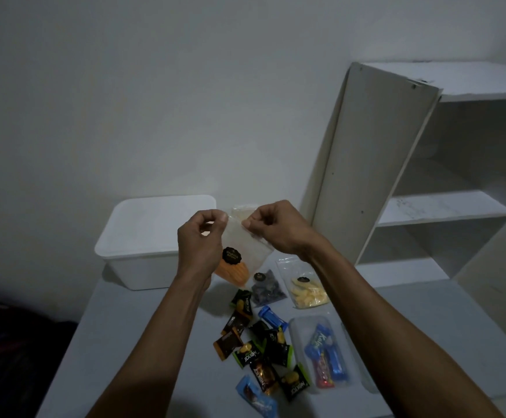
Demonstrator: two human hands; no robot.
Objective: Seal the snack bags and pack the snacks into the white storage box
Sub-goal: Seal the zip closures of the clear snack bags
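Both bare forearms reach forward and upward from the bottom edge, converging toward the middle. The left hand (199, 239) is raised, back toward the camera, its fingers curled with thumb and forefinger pinched together at the top. The right hand (276, 229) is level with it, just beside it, knuckles up, its fingertips (250, 222) pinched toward the left hand's.

Wall: plain pale grey painted wall (155, 86) fills the upper left and centre of the frame, unmarked.
Shelving: white open shelf unit of board (444, 206) stands at right, its side panel leaning in the wide-angle view, its shelves scuffed.
Table: pale grey flat tabletop (143, 342) spans the lower frame.
Lower left: dark, indistinct shapes beyond the table edge.
Light: dim and cool, shadows soft.
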